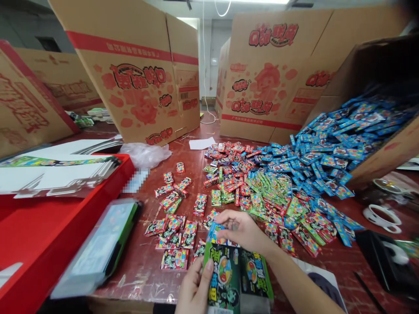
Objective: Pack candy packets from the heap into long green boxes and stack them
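Note:
Near the table's front edge, my left hand (196,283) grips a black and green printed pouch (225,279), thumb across its front. Just above the pouch's top edge, my right hand (242,229) has its fingers closed on a blue packet (214,233), which is partly hidden by the hand and pouch. Small red packets (175,258) lie loosely to the left of my hands. Behind and right of them spreads a pile of green packets (268,187), red ones and blue packets (314,157). The blue ones spill from a tipped carton (389,148) at the right.
A red tray (81,218) with white card sheets (65,174) is at the left, beside a stack of clear and green pouches (101,244). Large cartons (144,96) stand behind. Tape rolls (381,218) and a black dispenser (379,261) lie right.

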Demonstrator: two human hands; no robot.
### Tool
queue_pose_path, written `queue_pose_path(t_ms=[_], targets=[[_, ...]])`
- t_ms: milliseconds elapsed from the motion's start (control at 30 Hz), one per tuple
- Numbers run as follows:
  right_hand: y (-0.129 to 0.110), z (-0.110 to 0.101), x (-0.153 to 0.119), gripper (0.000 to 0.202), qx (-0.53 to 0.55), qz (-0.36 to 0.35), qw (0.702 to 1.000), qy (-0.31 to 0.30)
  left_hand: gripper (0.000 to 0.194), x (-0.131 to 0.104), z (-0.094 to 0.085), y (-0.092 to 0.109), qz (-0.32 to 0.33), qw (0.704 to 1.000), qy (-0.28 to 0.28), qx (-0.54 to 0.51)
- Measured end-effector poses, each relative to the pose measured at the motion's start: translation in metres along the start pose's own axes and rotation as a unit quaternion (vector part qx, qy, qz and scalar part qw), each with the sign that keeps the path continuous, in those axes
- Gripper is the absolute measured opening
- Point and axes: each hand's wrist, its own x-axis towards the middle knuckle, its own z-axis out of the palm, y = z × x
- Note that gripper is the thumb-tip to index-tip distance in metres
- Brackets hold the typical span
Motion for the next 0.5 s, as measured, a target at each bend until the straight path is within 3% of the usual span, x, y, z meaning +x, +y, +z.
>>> queue_pose_path(t_ms=[100, 300, 500], targets=[[0.008, 0.003, -0.005, 0.022, 0.025, -0.024, 0.999, 0.019, 0.036, -0.006, 0.001, -0.004, -0.008, 1.000, -0.015, -0.019], [-0.003, 0.010, -0.016, 0.015, -0.012, -0.048, 0.999, -0.005, 0.036, -0.014, 0.003, -0.008, 0.004, 1.000, -0.006, -0.024], [0.010, 0.029, -0.044, 0.021, 0.051, -0.032, 0.995, 0.079, 0.049, -0.022, -0.002, -0.008, 0.041, 0.998, 0.046, -0.013]])
